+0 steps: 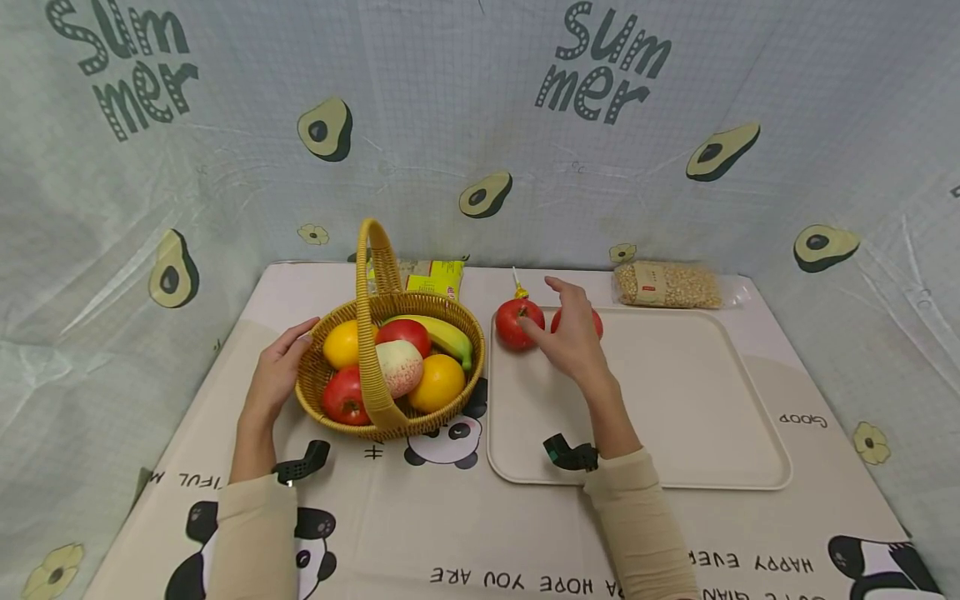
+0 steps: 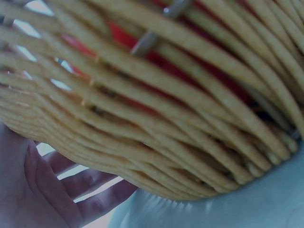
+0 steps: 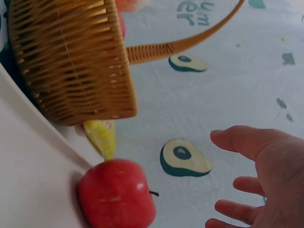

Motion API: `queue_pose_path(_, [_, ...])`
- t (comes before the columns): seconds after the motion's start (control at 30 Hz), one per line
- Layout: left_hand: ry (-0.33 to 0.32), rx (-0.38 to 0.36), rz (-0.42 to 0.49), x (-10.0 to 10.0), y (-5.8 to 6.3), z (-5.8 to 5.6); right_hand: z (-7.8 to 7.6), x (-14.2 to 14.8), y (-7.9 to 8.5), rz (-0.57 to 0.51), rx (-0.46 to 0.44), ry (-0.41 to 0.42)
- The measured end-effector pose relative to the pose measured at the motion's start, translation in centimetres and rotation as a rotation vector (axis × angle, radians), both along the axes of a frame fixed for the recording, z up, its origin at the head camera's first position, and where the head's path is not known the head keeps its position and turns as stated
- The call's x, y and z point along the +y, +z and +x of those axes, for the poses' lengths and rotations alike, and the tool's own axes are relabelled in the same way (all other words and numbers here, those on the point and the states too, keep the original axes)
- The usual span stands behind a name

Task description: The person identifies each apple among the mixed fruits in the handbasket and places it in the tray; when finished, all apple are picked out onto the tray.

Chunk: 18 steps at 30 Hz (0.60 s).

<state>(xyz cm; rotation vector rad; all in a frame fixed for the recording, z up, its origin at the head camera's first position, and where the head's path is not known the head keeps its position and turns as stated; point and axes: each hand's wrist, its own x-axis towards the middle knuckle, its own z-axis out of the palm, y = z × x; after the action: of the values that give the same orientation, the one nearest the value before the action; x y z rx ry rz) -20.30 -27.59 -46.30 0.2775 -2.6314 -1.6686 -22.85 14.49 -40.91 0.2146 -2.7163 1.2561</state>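
My left hand (image 1: 272, 379) rests against the left side of a yellow wicker basket (image 1: 480, 342); its fingers (image 2: 90, 183) spread along the weave in the left wrist view. Inside the basket lie a peach (image 1: 400, 368), a banana (image 1: 450, 340), red apples (image 1: 345, 397) and orange fruits (image 1: 438, 384). Over the left part of a beige tray (image 1: 675, 400), my right hand (image 1: 576, 342) hovers with fingers apart, holding nothing. A red apple (image 1: 517, 325) sits in the tray's far left corner, left of the thumb. Another red apple (image 1: 597, 323) is partly hidden behind the right hand.
Behind the basket lies a yellow packet (image 1: 438, 277). A clear bag of pale grains or beans (image 1: 667, 285) lies beyond the tray's far edge. A small yellow object (image 1: 521, 290) stands behind the left apple. A printed curtain (image 1: 420, 125) closes off the back and sides.
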Motion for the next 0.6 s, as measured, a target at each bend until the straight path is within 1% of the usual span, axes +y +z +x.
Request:
queue_pose_path(0.2, [0.0,0.005,-0.007,-0.1,0.1,0.0,0.8,-1.5,0.8,0.001,0.024,0.042])
queue_pose_path(0.37, [-0.006,0.002,0.002,-0.1,0.1,0.1,1.5,-2.7,0.9,-0.011,0.033,0.1])
queue_pose_path(0.6, [-0.009,0.002,0.0,0.0,0.2,0.1,2.2,-4.3,1.3,0.033,0.036,0.157])
